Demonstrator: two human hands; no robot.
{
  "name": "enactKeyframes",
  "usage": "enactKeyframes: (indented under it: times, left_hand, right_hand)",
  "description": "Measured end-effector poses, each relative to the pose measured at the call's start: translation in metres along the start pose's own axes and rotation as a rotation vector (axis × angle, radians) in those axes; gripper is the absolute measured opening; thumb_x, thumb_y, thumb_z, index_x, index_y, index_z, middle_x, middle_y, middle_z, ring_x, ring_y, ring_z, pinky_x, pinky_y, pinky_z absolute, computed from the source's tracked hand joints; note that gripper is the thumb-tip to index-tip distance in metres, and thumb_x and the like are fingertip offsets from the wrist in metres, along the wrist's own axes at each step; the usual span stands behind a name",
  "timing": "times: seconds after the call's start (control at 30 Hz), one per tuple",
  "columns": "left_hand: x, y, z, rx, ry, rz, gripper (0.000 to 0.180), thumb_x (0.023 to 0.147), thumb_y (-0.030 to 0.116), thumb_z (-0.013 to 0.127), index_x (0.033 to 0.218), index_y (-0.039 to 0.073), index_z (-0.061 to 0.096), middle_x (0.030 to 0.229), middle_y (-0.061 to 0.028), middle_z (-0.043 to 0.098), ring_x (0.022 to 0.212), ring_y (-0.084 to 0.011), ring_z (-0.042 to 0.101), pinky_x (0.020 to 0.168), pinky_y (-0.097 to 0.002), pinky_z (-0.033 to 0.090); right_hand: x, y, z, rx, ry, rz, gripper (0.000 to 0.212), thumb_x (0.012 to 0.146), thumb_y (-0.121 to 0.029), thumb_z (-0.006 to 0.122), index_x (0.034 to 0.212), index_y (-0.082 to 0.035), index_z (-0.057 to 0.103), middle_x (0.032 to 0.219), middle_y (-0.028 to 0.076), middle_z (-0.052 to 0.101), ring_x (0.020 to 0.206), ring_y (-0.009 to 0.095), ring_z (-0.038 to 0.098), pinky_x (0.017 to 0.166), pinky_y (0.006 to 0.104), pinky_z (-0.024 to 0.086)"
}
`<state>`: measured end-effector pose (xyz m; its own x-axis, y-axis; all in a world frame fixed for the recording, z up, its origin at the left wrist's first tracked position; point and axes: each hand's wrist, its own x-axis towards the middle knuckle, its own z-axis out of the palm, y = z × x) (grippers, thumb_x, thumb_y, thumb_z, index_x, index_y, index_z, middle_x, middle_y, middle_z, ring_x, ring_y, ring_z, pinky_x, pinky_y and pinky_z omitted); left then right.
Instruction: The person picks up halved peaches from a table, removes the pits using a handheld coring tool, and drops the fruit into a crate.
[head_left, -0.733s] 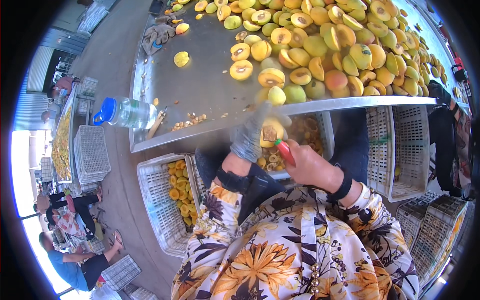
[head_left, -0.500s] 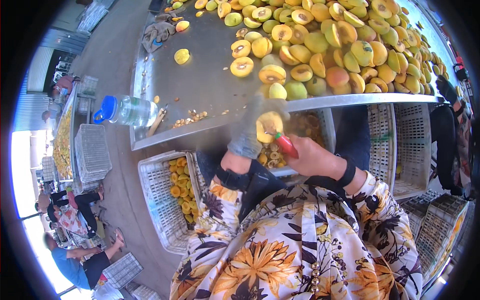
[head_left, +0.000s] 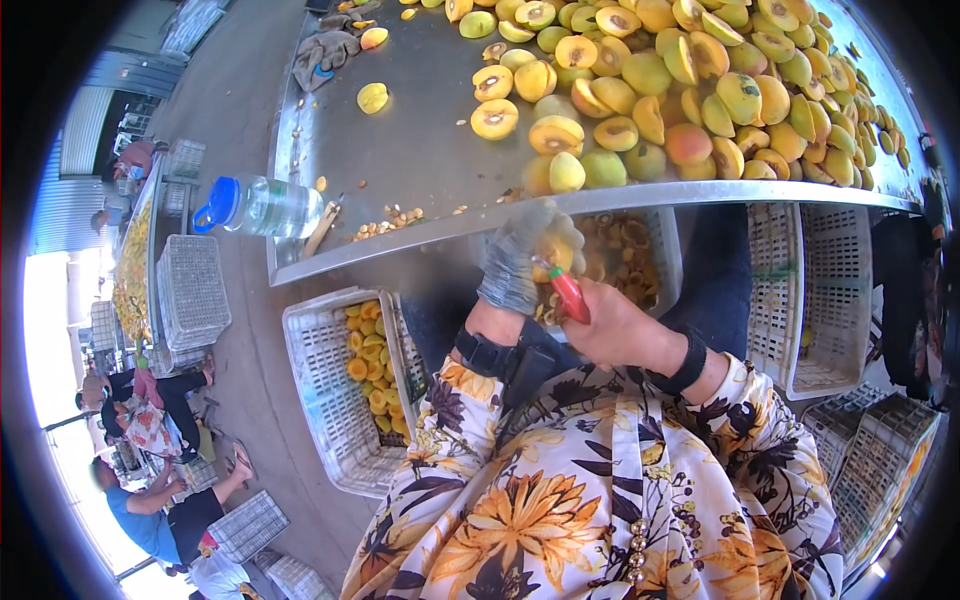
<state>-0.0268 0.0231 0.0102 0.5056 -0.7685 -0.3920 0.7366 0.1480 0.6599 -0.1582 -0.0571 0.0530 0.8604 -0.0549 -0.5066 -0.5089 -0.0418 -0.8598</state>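
Note:
My left hand (head_left: 512, 258), in a grey glove, is closed round a yellow peach half (head_left: 556, 250) just below the table's front edge. Blur and fingers hide part of the fruit. In my right hand (head_left: 622, 325) is a small pitting tool with a red handle (head_left: 569, 296) and a green collar. Its tip points at the peach half. Beneath both hands stands a crate of pitted peach halves (head_left: 625, 262), partly covered by them. Cut peaches (head_left: 640, 75), many with stones showing, are heaped on the metal table (head_left: 425, 130).
A blue-capped water bottle (head_left: 270, 207) lies at the table's left edge, near loose stones (head_left: 395, 222) and a grey glove (head_left: 322, 60). A white crate of peach halves (head_left: 335, 400) stands left of my legs. More crates (head_left: 825, 290) stand right. People sit at far left.
My left hand has turned, and its fingers now cover more of the peach half. The tool and my right hand have shifted slightly downward. The view has moved a little.

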Motion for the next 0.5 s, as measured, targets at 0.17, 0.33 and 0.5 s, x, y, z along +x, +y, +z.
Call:
enactKeyframes:
  times: [0.17, 0.33, 0.5]
  left_hand:
    - [0.004, 0.006, -0.006, 0.072, -0.143, -0.008, 0.028, 0.081, 0.029, 0.061, 0.078, 0.002, 0.059, 0.068, -0.0154, 0.061, 0.053, -0.0257, 0.059, 0.048, -0.0334, 0.050]
    - [0.005, 0.002, -0.005, 0.139, -0.137, 0.033, 0.029, 0.080, 0.030, 0.062, 0.078, 0.001, 0.058, 0.068, -0.0161, 0.061, 0.052, -0.0261, 0.059, 0.048, -0.0334, 0.050]
    - [0.000, 0.000, 0.012, -0.010, -0.100, 0.096, 0.044, 0.081, 0.046, 0.058, 0.079, 0.002, 0.059, 0.069, -0.0152, 0.061, 0.056, -0.0258, 0.060, 0.050, -0.0346, 0.051]
  right_hand:
    - [-0.004, -0.010, -0.003, 0.006, -0.040, 0.040, 0.018, 0.076, -0.006, 0.049, 0.090, 0.004, 0.046, 0.060, 0.012, 0.053, 0.041, 0.017, 0.053, 0.037, 0.0287, 0.041]
    - [-0.003, -0.002, -0.008, 0.403, -0.208, 0.128, 0.016, 0.079, -0.003, 0.049, 0.094, 0.001, 0.047, 0.060, 0.004, 0.047, 0.038, 0.009, 0.042, 0.033, 0.0245, 0.033]
    - [0.000, 0.009, -0.005, 0.970, -0.485, 0.136, 0.021, 0.081, 0.000, 0.047, 0.101, -0.005, 0.048, 0.058, 0.001, 0.039, 0.038, 0.004, 0.033, 0.031, 0.0200, 0.026]
